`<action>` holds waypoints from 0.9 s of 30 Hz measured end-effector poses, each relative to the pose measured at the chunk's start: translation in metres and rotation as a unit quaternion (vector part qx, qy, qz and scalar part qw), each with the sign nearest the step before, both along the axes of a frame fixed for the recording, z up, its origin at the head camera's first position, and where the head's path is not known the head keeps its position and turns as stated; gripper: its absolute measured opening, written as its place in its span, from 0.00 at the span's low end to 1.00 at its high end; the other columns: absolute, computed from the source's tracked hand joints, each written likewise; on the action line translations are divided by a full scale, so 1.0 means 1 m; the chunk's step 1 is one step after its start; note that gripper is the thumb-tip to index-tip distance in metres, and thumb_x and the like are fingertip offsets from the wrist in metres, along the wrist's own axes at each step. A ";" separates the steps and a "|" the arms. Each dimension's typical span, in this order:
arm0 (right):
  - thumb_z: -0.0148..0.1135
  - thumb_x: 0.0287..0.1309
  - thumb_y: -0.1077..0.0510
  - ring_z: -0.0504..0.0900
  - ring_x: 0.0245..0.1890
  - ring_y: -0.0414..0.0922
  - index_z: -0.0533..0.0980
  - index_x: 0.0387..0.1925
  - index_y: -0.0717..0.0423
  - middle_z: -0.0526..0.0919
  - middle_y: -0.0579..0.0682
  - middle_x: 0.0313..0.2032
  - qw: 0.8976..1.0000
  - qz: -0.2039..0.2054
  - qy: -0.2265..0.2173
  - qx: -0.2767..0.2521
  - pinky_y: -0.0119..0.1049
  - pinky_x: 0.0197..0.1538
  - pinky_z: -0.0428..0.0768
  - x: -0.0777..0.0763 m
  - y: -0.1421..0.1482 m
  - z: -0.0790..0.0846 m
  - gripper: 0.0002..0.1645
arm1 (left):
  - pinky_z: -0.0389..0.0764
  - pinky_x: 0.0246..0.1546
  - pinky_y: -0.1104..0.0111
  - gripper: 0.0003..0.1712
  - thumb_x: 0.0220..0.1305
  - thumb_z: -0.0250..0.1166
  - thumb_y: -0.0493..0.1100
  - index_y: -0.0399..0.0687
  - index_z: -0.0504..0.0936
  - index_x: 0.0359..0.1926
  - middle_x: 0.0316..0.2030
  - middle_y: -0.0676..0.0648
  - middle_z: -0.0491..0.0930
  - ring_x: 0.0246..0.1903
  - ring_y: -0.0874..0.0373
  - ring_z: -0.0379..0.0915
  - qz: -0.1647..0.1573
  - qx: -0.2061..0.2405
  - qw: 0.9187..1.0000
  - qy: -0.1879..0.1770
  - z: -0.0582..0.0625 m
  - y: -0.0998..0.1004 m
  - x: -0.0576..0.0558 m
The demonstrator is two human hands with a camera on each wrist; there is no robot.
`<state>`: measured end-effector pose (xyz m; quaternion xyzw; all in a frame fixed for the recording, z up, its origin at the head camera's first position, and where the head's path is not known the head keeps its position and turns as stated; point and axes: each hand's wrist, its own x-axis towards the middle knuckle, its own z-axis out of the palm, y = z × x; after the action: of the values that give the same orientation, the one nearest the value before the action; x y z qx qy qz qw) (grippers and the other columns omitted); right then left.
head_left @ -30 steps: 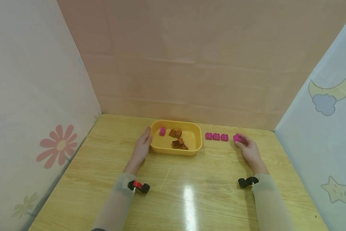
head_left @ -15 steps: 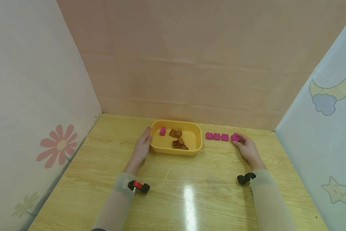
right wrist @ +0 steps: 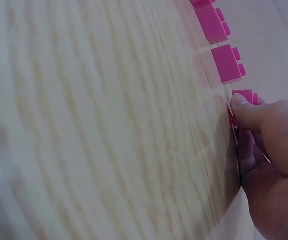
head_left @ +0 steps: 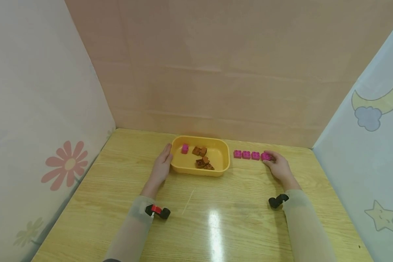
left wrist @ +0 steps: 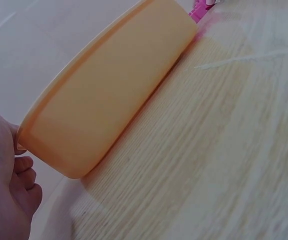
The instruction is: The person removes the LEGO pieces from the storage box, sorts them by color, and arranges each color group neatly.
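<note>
My right hand (head_left: 279,168) pinches a pink toy brick (head_left: 266,156) between thumb and fingers, at the right end of a row of pink bricks (head_left: 246,155). In the right wrist view, the thumb lies on the side of the held brick (right wrist: 244,93), studs facing up, with a small gap to its neighbour (right wrist: 227,65). My left hand (head_left: 160,168) grips the left end of a yellow plastic tray (head_left: 199,171), at its rim. Seen from the left wrist, the fingers (left wrist: 27,175) are curled beside the tray wall. Inside the tray lie one pink brick (head_left: 184,149) and several brown bricks (head_left: 200,163).
The wooden table (head_left: 196,218) ends at a tan backdrop (head_left: 209,72) just behind the tray and row. Patterned white panels (head_left: 52,109) flank it on both sides. Each wrist carries a small black camera mount, one with red on the left (head_left: 157,210).
My right hand has moved left with the pink brick, bringing it close to the end of the row. The left hand and the tray have stayed put.
</note>
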<state>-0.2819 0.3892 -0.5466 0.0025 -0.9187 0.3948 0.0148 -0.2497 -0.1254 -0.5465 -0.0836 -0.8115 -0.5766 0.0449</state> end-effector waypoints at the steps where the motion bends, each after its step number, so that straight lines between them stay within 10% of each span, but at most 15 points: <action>1: 0.61 0.79 0.58 0.75 0.66 0.67 0.68 0.76 0.65 0.77 0.72 0.65 1.000 0.001 0.000 0.001 0.64 0.71 0.71 0.000 0.000 0.000 0.31 | 0.46 0.83 0.52 0.31 0.87 0.46 0.40 0.35 0.55 0.83 0.84 0.38 0.50 0.83 0.44 0.43 0.000 0.000 1.000 0.000 0.000 0.000 0.000; 27: 0.61 0.79 0.59 0.77 0.66 0.67 0.63 0.79 0.66 0.74 0.73 0.68 1.000 0.006 -0.008 0.000 0.61 0.70 0.75 0.000 -0.004 0.000 0.35 | 0.45 0.83 0.52 0.31 0.87 0.45 0.39 0.35 0.55 0.83 0.84 0.38 0.50 0.83 0.45 0.43 0.000 0.005 1.000 -0.001 0.000 0.001 -0.001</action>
<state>-0.2822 0.3848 -0.5465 0.0050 -0.9187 0.3948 0.0047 -0.2504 -0.1243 -0.5469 -0.0827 -0.8087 -0.5806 0.0442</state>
